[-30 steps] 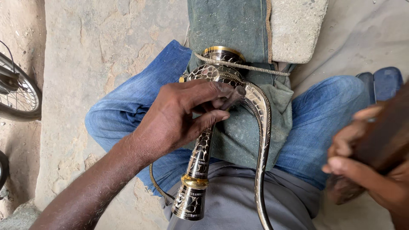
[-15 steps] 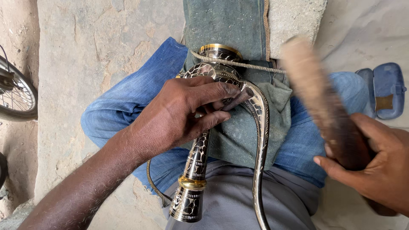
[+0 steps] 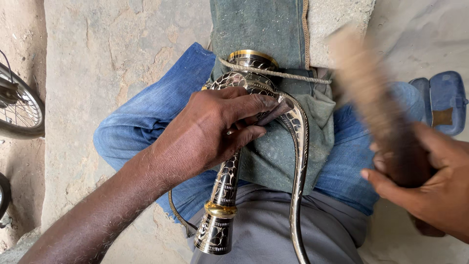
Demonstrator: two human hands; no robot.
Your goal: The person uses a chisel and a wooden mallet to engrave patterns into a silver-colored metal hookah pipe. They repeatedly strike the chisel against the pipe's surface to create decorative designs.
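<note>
Left hand (image 3: 210, 129) grips a chisel (image 3: 273, 112) on the engraved brass vessel (image 3: 222, 195); right hand (image 3: 430, 186) clasps a blurred wooden mallet (image 3: 376, 107)

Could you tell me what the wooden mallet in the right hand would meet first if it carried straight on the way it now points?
Probably the curved metal tube or the small punch under the left hand. The blurred mallet in the right hand points up and left toward them; depth is unclear.
</note>
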